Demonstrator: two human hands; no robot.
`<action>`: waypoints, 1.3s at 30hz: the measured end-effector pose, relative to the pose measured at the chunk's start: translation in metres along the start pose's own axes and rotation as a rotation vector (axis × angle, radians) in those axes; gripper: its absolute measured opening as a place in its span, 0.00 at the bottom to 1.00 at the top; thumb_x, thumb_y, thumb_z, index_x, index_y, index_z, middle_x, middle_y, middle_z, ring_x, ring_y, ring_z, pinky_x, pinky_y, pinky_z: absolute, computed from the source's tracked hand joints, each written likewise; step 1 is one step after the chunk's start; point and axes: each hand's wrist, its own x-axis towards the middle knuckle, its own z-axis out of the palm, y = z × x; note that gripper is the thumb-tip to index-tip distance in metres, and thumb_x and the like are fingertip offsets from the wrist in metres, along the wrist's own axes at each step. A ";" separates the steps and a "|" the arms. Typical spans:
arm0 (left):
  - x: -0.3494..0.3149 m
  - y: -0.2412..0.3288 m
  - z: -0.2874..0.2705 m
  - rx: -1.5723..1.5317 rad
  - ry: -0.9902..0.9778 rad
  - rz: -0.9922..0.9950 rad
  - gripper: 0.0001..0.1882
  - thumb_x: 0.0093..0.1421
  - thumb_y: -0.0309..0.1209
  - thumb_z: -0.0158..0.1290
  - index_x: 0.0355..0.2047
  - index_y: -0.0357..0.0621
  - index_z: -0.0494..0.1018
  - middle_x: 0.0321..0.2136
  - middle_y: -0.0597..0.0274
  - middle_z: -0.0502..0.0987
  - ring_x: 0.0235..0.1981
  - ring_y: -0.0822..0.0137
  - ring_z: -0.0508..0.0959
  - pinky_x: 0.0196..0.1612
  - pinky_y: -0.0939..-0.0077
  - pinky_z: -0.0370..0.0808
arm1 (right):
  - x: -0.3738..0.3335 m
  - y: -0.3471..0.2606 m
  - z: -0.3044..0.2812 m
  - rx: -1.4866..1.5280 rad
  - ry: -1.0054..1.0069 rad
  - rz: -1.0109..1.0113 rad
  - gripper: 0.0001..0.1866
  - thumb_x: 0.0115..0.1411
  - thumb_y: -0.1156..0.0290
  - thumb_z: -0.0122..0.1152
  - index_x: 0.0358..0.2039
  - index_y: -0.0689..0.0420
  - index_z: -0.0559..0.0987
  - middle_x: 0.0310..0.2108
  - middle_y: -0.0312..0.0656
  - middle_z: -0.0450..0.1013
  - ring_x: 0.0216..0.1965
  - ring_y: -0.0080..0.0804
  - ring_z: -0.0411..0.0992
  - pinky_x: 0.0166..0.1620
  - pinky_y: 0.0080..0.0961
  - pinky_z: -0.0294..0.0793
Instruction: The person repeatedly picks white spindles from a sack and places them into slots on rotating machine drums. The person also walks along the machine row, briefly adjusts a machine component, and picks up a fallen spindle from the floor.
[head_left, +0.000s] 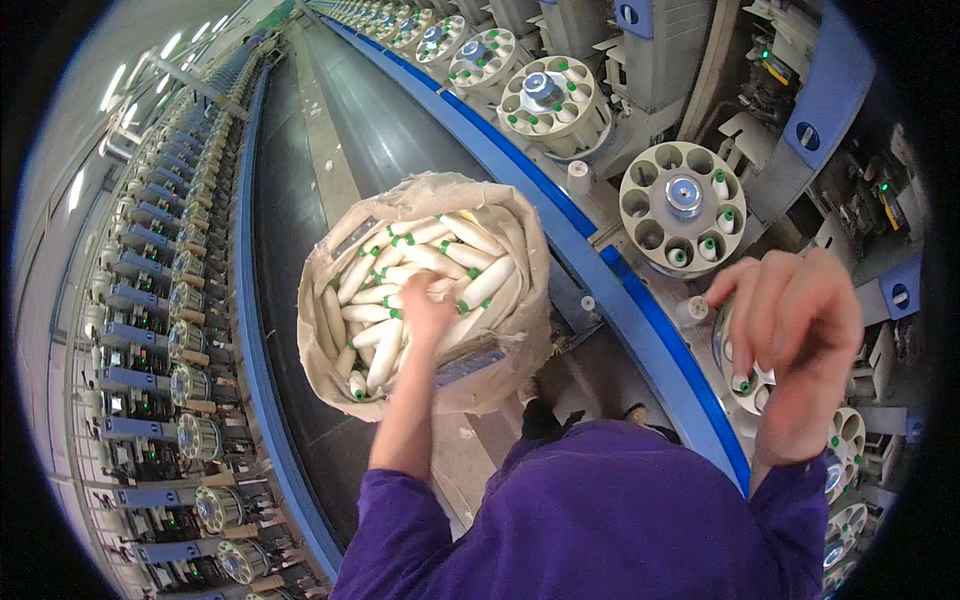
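A cloth-lined basket [325,255] in front of me holds many white yarn bobbins [472,232] with green tips, lying in all directions. My left hand [428,300] is down in the pile, its fingers closed around a bobbin that they mostly hide. To the right, my right hand [790,310] is raised over a round bobbin magazine [728,345], partly covering it. Its fingers are bent and somewhat blurred; whatever they pinch is too fine to see. Just under those fingers shows a green-tipped bobbin [741,383].
Another round magazine [683,198], with several bobbins in its pockets, stands beyond my right hand. A blue rail [560,225] runs along the right-hand machine. Small white cones [690,311] stand beside the magazines. A second machine row [150,350] lines the aisle's left side.
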 end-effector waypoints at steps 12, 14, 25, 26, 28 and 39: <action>-0.008 -0.146 -0.066 0.055 -0.751 -0.040 0.34 0.47 0.40 0.57 0.55 0.42 0.62 0.51 0.46 0.67 0.53 0.48 0.65 0.57 0.62 0.60 | 0.133 0.030 0.161 0.005 -0.456 -0.064 0.17 0.46 0.61 0.67 0.10 0.46 0.69 0.15 0.23 0.69 0.16 0.18 0.67 0.45 0.40 0.63; -0.001 -0.150 -0.060 -0.142 -0.769 0.015 0.35 0.46 0.38 0.59 0.55 0.48 0.62 0.52 0.46 0.66 0.53 0.47 0.63 0.58 0.64 0.59 | 0.146 0.035 0.180 0.024 -0.438 -0.078 0.16 0.46 0.60 0.68 0.11 0.46 0.69 0.16 0.23 0.70 0.17 0.18 0.67 0.46 0.42 0.62; 0.061 -0.141 -0.073 -0.494 -1.018 -0.263 0.24 0.48 0.38 0.58 0.44 0.38 0.70 0.34 0.53 0.76 0.38 0.63 0.75 0.45 0.71 0.69 | 0.167 0.102 0.197 -0.428 -0.108 0.113 0.08 0.56 0.70 0.56 0.23 0.59 0.74 0.20 0.34 0.69 0.22 0.20 0.67 0.34 0.19 0.67; 0.078 -0.131 -0.074 -0.611 -0.968 -0.211 0.22 0.49 0.38 0.58 0.42 0.38 0.72 0.32 0.55 0.77 0.36 0.64 0.76 0.44 0.71 0.69 | 0.166 0.139 0.195 -0.286 -0.039 0.346 0.11 0.54 0.67 0.61 0.24 0.62 0.74 0.18 0.37 0.69 0.21 0.17 0.66 0.26 0.17 0.66; 0.111 -0.113 -0.062 -0.422 -1.042 -0.051 0.17 0.52 0.33 0.54 0.42 0.39 0.71 0.34 0.57 0.77 0.38 0.67 0.75 0.45 0.72 0.68 | 0.154 0.198 0.189 -0.755 -0.235 0.632 0.14 0.57 0.59 0.55 0.33 0.57 0.77 0.23 0.42 0.74 0.26 0.30 0.73 0.31 0.26 0.71; 0.118 -0.078 0.029 0.584 -1.141 0.712 0.29 0.51 0.55 0.45 0.51 0.58 0.69 0.58 0.48 0.57 0.59 0.46 0.56 0.55 0.42 0.55 | 0.061 0.307 0.179 -0.901 -0.337 0.945 0.22 0.51 0.48 0.56 0.41 0.49 0.75 0.53 0.47 0.62 0.49 0.43 0.66 0.51 0.37 0.65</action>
